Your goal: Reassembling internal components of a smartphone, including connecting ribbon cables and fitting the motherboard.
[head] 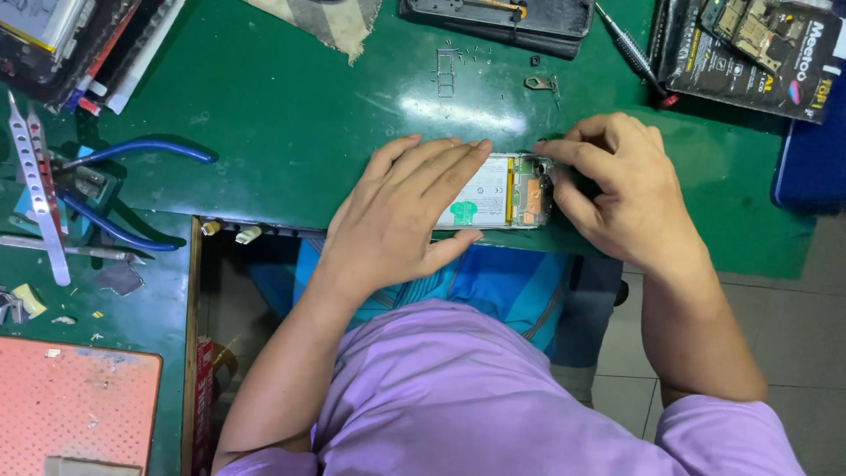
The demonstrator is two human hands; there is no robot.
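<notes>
**Opened phone held flat at the desk's near edge**

An opened smartphone with its back cover off, white battery and green-and-orange circuit parts exposed [502, 194], lies flat at the near edge of the dark green desk [291, 132]. The left hand [401, 216] lies palm down over one end, fingers flat and spread rather than curled around it. The right hand [617, 189] curls over the other end, fingertips [551, 150] pressing at the board; what its grip closes on, if anything, cannot be made out. The phone looks light, stiff and fragile, its innards bare, best held by the frame's long edges. Tiny screws and a small metal bracket [538, 84] lie just beyond. Farther off are blue-handled pliers [123, 189], metal tweezers [40, 189], a screwdriver [630, 48] and an orange mat [75, 405]. Both palms hide much of the phone.
</notes>
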